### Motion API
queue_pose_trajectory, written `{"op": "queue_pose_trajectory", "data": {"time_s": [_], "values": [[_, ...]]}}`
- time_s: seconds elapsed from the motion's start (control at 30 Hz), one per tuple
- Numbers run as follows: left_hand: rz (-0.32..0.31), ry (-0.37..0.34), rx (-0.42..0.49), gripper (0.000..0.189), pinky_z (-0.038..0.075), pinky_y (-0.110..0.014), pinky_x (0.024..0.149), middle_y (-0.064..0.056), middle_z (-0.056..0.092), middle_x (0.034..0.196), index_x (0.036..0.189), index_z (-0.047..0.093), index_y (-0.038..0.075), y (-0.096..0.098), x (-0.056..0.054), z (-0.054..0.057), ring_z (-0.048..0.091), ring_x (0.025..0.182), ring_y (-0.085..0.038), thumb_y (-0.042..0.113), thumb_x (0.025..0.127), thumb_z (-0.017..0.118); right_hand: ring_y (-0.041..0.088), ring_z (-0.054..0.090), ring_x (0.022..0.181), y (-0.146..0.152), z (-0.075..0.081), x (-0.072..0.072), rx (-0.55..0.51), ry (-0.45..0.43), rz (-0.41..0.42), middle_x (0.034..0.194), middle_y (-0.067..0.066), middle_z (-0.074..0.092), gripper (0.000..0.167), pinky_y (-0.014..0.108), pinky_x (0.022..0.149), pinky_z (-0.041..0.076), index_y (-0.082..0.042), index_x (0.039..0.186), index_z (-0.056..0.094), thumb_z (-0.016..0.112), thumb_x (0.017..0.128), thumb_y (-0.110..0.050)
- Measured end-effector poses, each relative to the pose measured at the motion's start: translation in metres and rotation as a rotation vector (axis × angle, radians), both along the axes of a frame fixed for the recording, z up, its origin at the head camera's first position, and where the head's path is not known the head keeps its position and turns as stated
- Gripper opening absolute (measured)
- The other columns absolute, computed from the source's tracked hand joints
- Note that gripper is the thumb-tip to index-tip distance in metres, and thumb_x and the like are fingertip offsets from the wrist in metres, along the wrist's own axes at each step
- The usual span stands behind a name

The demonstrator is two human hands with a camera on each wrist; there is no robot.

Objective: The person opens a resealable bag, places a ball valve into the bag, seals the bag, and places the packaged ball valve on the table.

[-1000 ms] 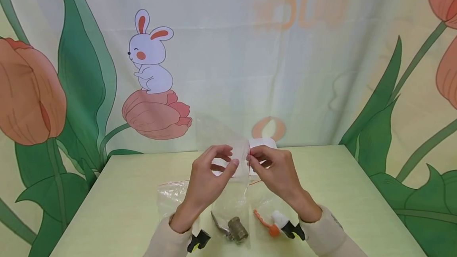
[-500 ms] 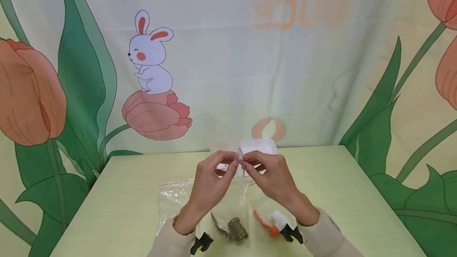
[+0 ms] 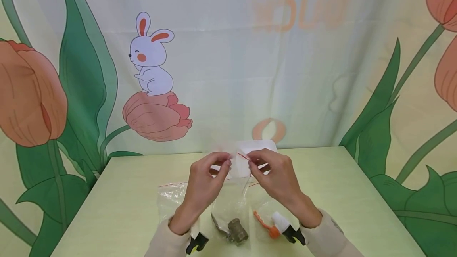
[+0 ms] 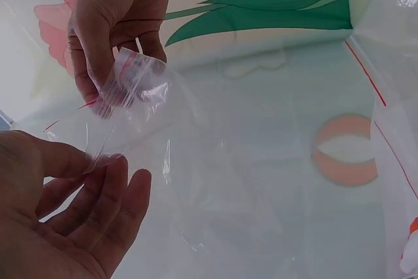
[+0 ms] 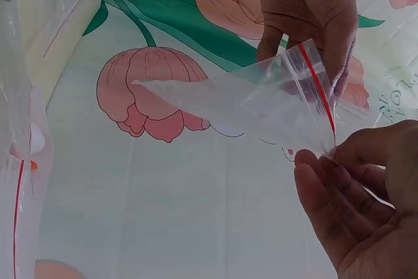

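Observation:
A clear zip bag (image 5: pixel 261 99) with a red line along its mouth hangs stretched between my two hands, well above the table. My left hand (image 3: pixel 205 175) pinches one side of the mouth between thumb and fingertips. At the other side, my right hand (image 3: pixel 276 173) pinches the edge near the red line (image 3: pixel 243 156). The left wrist view shows crinkled film (image 4: pixel 140 83) between the hands. No contents show inside this bag.
On the table (image 3: pixel 118 193), a brass-coloured valve (image 3: pixel 237 230) with a grey lever lies in clear plastic. To its right, another bag holds an orange piece (image 3: pixel 274 231) and a white piece (image 3: pixel 280 221). A clear bag (image 3: pixel 171 195) lies left. Behind my hands stands a white container (image 3: pixel 262 144).
My left hand closed in on the bag's mouth and took hold beside the right hand. Since then the hands have drawn slightly apart, with the red line now slanting between them.

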State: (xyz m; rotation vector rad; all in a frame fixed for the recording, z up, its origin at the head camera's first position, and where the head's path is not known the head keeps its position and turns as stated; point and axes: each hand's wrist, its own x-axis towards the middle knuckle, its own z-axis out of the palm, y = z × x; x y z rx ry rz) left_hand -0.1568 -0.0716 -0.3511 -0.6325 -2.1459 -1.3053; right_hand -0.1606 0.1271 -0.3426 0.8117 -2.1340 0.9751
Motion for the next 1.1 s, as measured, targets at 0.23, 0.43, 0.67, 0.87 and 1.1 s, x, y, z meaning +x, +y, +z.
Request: {"op": "queue_pose_trajectory", "data": {"time_s": [0.23, 0.43, 0.67, 0.87, 1.1], "values": [[0.031, 0.037, -0.002, 0.012, 0.058, -0.023, 0.061, -0.004, 0.074, 0.088, 0.1, 0.073, 0.006, -0.007, -0.003, -0.003, 0.069, 0.076, -0.011, 0.003, 0.09, 0.067, 0.009, 0.07, 0.067, 0.005, -0.004, -0.003, -0.007, 0.037, -0.051, 0.081, 0.001, 0.071, 0.014, 0.014, 0.056, 0.054, -0.007, 0.092, 0.073, 0.068, 0.083, 0.002], [0.046, 0.069, -0.008, 0.013, 0.058, -0.026, 0.059, -0.005, 0.072, 0.084, 0.099, 0.073, 0.005, -0.012, -0.005, -0.006, 0.069, 0.072, -0.012, 0.0, 0.089, 0.066, 0.008, 0.068, 0.065, 0.009, -0.006, -0.006, -0.007, 0.061, -0.077, 0.082, 0.001, 0.071, 0.014, 0.014, 0.055, 0.054, -0.007, 0.09, 0.073, 0.066, 0.082, 0.002], [0.069, 0.086, -0.039, 0.013, 0.058, -0.024, 0.059, -0.005, 0.073, 0.087, 0.097, 0.073, 0.005, -0.018, -0.008, -0.009, 0.069, 0.071, -0.013, -0.001, 0.088, 0.067, 0.007, 0.067, 0.064, 0.012, -0.008, -0.009, -0.014, 0.097, -0.097, 0.083, 0.0, 0.07, 0.017, 0.013, 0.054, 0.053, -0.007, 0.088, 0.074, 0.068, 0.079, 0.005], [0.05, 0.117, -0.057, 0.012, 0.058, -0.023, 0.059, -0.006, 0.071, 0.085, 0.096, 0.073, 0.002, -0.021, -0.01, -0.012, 0.069, 0.071, -0.014, -0.004, 0.087, 0.067, 0.007, 0.067, 0.064, 0.015, -0.008, -0.011, 0.005, 0.106, -0.097, 0.083, 0.002, 0.07, 0.017, 0.013, 0.053, 0.053, -0.006, 0.086, 0.074, 0.068, 0.077, 0.007], [0.027, 0.133, -0.072, 0.012, 0.057, -0.016, 0.064, -0.006, 0.07, 0.082, 0.093, 0.074, -0.001, -0.025, -0.01, -0.013, 0.068, 0.071, -0.013, -0.007, 0.084, 0.069, 0.007, 0.065, 0.064, 0.019, -0.008, -0.011, 0.039, 0.089, -0.108, 0.083, 0.002, 0.069, 0.017, 0.013, 0.054, 0.052, -0.004, 0.085, 0.075, 0.068, 0.075, 0.008]]}}
